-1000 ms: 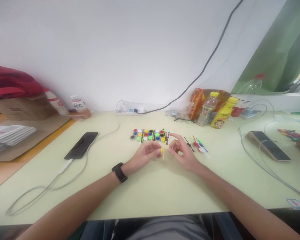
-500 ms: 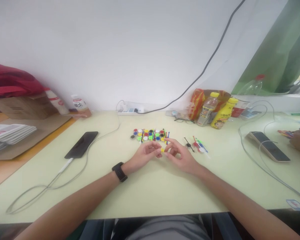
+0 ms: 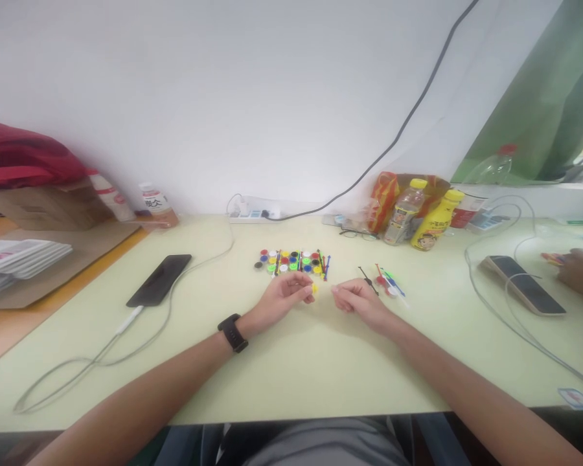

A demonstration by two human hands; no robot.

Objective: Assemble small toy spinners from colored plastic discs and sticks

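I am making out dark characters on the white bottle label point(image 3: 154, 202), too blurred for reading.

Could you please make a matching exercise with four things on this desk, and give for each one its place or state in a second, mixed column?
Things:
1. black phone
2. yellow bottle
3. small yellow piece
4. power strip

Places or states:
A. at the fingers of the left hand
B. lying flat, left of the hands, cable plugged in
C. against the wall, behind the coloured caps
D. upright, far right of the caps

Pairs: 1-B, 2-D, 3-A, 4-C
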